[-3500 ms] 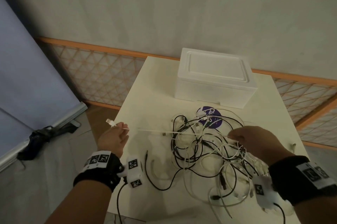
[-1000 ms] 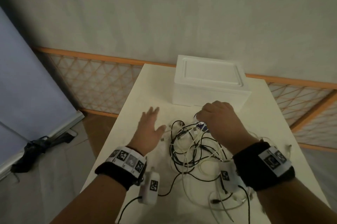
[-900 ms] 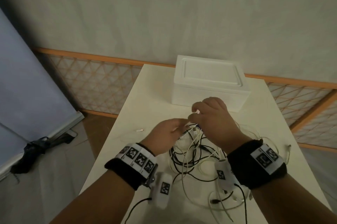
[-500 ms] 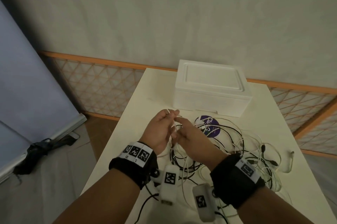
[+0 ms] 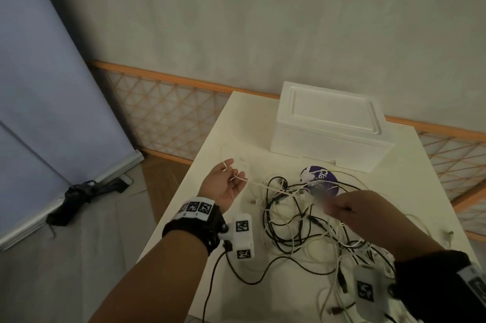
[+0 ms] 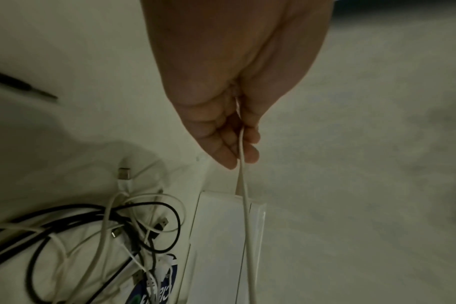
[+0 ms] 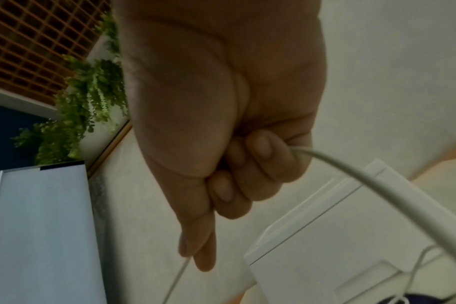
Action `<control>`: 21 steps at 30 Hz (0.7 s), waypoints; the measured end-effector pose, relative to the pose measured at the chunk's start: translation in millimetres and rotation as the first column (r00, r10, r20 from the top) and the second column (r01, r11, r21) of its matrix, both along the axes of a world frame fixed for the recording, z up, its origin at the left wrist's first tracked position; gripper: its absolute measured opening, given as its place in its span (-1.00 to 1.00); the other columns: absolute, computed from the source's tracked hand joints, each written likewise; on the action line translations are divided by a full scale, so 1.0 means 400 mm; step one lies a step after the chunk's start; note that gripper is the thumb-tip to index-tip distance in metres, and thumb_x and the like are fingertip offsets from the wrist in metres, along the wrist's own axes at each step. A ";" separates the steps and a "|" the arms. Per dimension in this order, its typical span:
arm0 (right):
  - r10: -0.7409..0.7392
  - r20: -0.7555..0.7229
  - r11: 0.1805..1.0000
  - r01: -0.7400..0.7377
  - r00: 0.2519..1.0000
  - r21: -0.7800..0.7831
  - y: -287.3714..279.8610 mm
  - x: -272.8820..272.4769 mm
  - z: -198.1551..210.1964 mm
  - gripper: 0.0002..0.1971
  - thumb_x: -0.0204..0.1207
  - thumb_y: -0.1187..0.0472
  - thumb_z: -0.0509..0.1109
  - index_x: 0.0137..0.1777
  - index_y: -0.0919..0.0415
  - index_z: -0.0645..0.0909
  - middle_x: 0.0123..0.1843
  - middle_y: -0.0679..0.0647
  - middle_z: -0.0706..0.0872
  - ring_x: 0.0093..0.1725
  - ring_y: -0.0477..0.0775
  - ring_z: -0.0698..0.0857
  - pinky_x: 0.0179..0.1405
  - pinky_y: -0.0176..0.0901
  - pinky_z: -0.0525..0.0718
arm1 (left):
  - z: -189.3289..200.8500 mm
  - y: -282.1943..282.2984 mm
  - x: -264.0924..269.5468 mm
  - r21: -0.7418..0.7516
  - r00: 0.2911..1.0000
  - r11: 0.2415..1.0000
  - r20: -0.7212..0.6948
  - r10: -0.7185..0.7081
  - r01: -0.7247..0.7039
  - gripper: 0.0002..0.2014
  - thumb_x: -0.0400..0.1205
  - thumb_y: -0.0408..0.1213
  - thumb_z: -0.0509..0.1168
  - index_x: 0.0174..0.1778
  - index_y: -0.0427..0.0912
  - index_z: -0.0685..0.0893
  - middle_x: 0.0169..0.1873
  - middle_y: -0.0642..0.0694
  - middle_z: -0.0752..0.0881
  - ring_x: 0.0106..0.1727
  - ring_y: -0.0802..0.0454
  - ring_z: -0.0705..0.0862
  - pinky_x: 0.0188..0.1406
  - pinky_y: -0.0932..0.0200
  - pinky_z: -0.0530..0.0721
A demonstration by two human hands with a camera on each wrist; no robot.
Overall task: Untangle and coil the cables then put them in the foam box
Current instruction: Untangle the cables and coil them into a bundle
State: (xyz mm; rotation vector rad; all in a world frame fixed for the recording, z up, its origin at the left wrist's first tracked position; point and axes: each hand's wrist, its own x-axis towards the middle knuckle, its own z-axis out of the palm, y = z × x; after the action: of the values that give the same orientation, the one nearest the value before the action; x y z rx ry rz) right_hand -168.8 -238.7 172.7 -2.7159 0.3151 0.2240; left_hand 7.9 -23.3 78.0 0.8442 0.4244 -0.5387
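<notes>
Presently, the left hand (image 5: 223, 185) is raised palm-up over the left part of the worktop (image 5: 226, 138), fingers loosely curled around a thin white cable (image 5: 253, 183). The left wrist view confirms this grip: the white cable (image 6: 243, 185) passes between the fingertips (image 6: 228, 152) and runs on toward the foam box (image 6: 221, 246). From the left hand the cable stretches rightward into the tangle of cables (image 5: 302, 220).

The right hand (image 5: 360, 213) hovers over the tangle, somewhat blurred in the head view. In the right wrist view its fingers (image 7: 250, 164) are curled tight into a fist around a white cable (image 7: 377, 185), and a thinner white strand (image 7: 180, 273) leaves the extended fingertips. Whether both belong to one cable cannot be told.

The tangle, black and white cables mixed, lies on the near-centre and right of the worktop, partly over a purple round sticker (image 5: 322, 179). The foam box (image 5: 328, 125), white with its lid on, sits at the far side of the worktop, just beyond the tangle.

A dark bundle (image 5: 84, 195) lies on the floor at left.
</notes>
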 end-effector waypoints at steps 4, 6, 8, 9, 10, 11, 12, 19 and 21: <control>-0.086 -0.030 0.996 0.086 0.996 0.008 -0.032 -0.030 -0.014 -0.77 0.59 -0.03 0.34 0.20 -0.21 0.69 0.14 -0.26 0.75 -0.01 -0.32 0.62 -0.04 -0.46 0.49 | -0.016 0.018 0.035 -0.092 0.987 0.985 -0.083 0.139 -0.146 -0.86 0.72 -0.38 0.18 0.00 -0.20 0.66 -0.46 -0.09 0.54 -0.54 0.06 0.56 -0.31 0.12 0.79; -0.136 -0.046 0.990 0.137 0.990 0.029 -0.043 -0.038 -0.026 -0.78 0.58 -0.03 0.35 0.18 -0.17 0.71 0.09 -0.25 0.75 -0.08 -0.35 0.57 -0.11 -0.46 0.45 | -0.017 0.022 0.045 -0.102 0.987 0.985 -0.090 0.132 -0.141 -0.90 0.70 -0.36 0.22 -0.04 -0.22 0.65 -0.49 -0.07 0.54 -0.58 0.10 0.49 -0.44 0.22 0.71; -0.152 -0.065 0.988 0.154 0.986 0.026 -0.050 -0.044 -0.034 -0.79 0.58 -0.02 0.35 0.15 -0.13 0.73 -0.06 -0.28 0.72 -0.14 -0.35 0.57 -0.16 -0.48 0.46 | -0.019 0.022 0.051 -0.120 0.990 0.985 -0.094 0.109 -0.120 -0.86 0.71 -0.41 0.18 -0.07 -0.28 0.64 -0.48 -0.08 0.55 -0.57 0.10 0.47 -0.52 0.26 0.63; -0.157 -0.072 0.987 0.159 0.985 0.024 -0.054 -0.045 -0.035 -0.80 0.58 -0.02 0.34 0.12 -0.12 0.73 -0.12 -0.29 0.71 -0.15 -0.34 0.59 -0.15 -0.47 0.50 | -0.018 0.024 0.055 -0.140 0.989 0.983 -0.107 0.103 -0.118 -0.83 0.71 -0.43 0.14 -0.11 -0.29 0.62 -0.48 -0.08 0.55 -0.57 0.09 0.47 -0.55 0.27 0.61; -0.162 -0.079 0.986 0.164 0.984 0.024 -0.063 -0.047 -0.037 -0.82 0.58 -0.02 0.35 0.08 -0.12 0.75 -0.15 -0.26 0.73 -0.15 -0.31 0.63 -0.11 -0.40 0.56 | -0.018 0.031 0.060 -0.163 0.987 0.979 -0.122 0.104 -0.123 -0.80 0.71 -0.43 0.11 -0.15 -0.29 0.61 -0.50 -0.07 0.54 -0.58 0.09 0.46 -0.56 0.28 0.58; -0.175 -0.087 0.984 0.178 0.981 0.024 -0.075 -0.051 -0.039 -0.84 0.58 -0.02 0.35 0.03 -0.13 0.75 -0.16 -0.22 0.76 -0.14 -0.27 0.66 -0.07 -0.31 0.61 | -0.020 0.042 0.071 -0.166 0.985 0.977 -0.131 0.110 -0.131 -0.78 0.72 -0.41 0.10 -0.19 -0.28 0.59 -0.52 -0.06 0.53 -0.60 0.10 0.44 -0.57 0.28 0.56; -0.194 -0.096 0.980 0.198 0.976 0.024 -0.088 -0.055 -0.039 -0.87 0.57 -0.02 0.36 -0.02 -0.16 0.75 -0.17 -0.19 0.77 -0.14 -0.24 0.67 -0.06 -0.25 0.64 | -0.021 0.054 0.083 -0.142 0.985 0.981 -0.128 0.115 -0.133 -0.76 0.74 -0.37 0.09 -0.20 -0.27 0.59 -0.55 -0.04 0.50 -0.61 0.12 0.41 -0.58 0.29 0.52; -0.340 -0.007 0.901 0.328 0.940 0.284 -0.091 -0.058 0.019 -0.80 0.52 0.06 0.42 -0.29 0.10 0.70 -0.49 0.03 0.66 -0.52 -0.09 0.58 -0.50 -0.30 0.48 | -0.050 0.118 0.148 0.105 0.982 0.980 -0.063 0.178 -0.171 -0.75 0.74 -0.36 0.04 -0.17 -0.16 0.57 -0.59 0.01 0.33 -0.66 0.15 0.26 -0.61 0.28 0.32; -0.290 -0.070 0.903 0.297 0.954 0.311 -0.077 -0.047 0.039 -0.78 0.53 0.04 0.40 -0.29 0.10 0.70 -0.38 0.22 0.68 -0.52 -0.09 0.58 -0.48 -0.26 0.52 | -0.064 0.149 0.163 0.096 0.967 0.967 -0.072 0.245 -0.238 -0.79 0.73 -0.39 0.05 -0.03 -0.13 0.59 -0.57 0.01 0.32 -0.64 0.16 0.28 -0.68 0.36 0.33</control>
State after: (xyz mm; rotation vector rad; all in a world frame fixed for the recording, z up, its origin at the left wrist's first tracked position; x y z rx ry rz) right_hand -187.4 -269.5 188.5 -2.3117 0.6320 0.1995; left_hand 73.2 36.3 52.5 0.8412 0.6220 -0.3316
